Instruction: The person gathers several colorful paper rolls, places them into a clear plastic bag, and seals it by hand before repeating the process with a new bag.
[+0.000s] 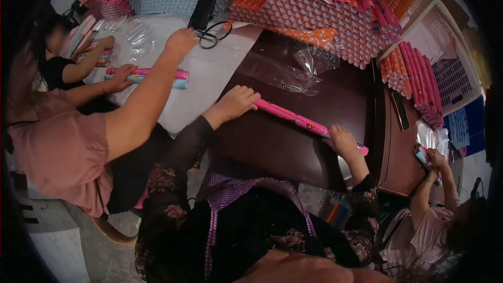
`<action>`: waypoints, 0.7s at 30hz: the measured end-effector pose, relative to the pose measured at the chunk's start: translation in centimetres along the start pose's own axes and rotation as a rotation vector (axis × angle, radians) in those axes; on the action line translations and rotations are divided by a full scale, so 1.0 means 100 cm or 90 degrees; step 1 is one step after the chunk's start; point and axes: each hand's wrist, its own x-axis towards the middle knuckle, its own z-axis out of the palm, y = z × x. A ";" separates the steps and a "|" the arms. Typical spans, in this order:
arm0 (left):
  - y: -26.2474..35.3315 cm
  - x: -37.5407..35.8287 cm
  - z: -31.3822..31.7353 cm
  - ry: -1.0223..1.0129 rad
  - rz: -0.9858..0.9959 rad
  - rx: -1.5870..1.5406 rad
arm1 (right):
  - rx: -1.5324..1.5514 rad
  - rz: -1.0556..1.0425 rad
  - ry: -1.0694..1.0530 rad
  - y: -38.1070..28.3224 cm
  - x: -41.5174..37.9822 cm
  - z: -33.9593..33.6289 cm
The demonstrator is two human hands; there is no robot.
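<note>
A long, thin roll of pink wrapping paper with little coloured pictures [301,121] lies flat on the dark brown wooden bench [272,147], slanting toward the bench's right edge. There is one such roll under the person's hands. The left hand [237,102] rests on the roll's left end, fingers [250,96] bent down over it and pressing it. The right hand [341,140] sits on the roll near its right end, fingers curled around it; the pink tip pokes out past the hand, close to the right edge.

A crinkly sheet of clear plastic wrap [293,68] lies near the far edge of the bench. Behind it is a big pile of pink and orange paper rolls [325,10], too many to count. A smaller stack of pink rolls [414,81] lies past the right edge.

Three other people are near. One in a pink shirt reaches an arm [146,94] over a white tabletop [209,84] toward a black phone [202,11]. One more roll, pink and blue [157,76], lies there under another person's hand.
</note>
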 end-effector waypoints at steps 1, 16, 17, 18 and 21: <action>-0.002 -0.003 0.001 -0.004 -0.041 -0.037 | -0.017 -0.019 0.019 0.001 0.004 -0.001; -0.023 -0.010 0.020 0.127 -0.258 -0.260 | -0.039 -0.026 0.116 0.023 0.043 0.015; -0.026 -0.008 0.020 0.125 -0.264 -0.271 | -0.032 -0.028 0.123 0.024 0.044 0.014; -0.028 -0.008 0.020 0.129 -0.260 -0.265 | -0.025 -0.032 0.133 0.025 0.045 0.014; -0.033 -0.010 0.021 0.108 -0.253 -0.280 | -0.041 -0.030 0.130 0.030 0.047 0.013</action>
